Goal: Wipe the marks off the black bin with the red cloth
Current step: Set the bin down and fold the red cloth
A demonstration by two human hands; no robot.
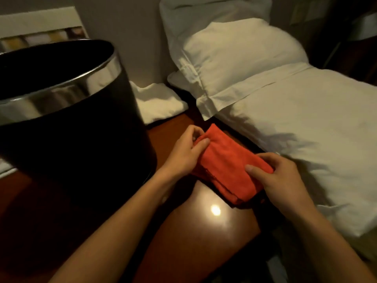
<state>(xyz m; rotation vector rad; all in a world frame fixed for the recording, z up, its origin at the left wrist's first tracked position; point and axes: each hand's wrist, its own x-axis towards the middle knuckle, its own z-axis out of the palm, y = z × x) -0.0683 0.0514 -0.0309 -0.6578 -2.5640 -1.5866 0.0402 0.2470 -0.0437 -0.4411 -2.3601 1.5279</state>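
While both hands pinch one red cloth [228, 160], fingers clamped, one black bin [71, 129] beside.

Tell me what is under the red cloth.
The red cloth, held by the left hand and right hand, lies over the glossy wooden tabletop. Anything beneath its folds is hidden.

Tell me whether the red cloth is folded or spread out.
Folded. The red cloth shows stacked layers at its near edge, gripped by left hand and right hand.
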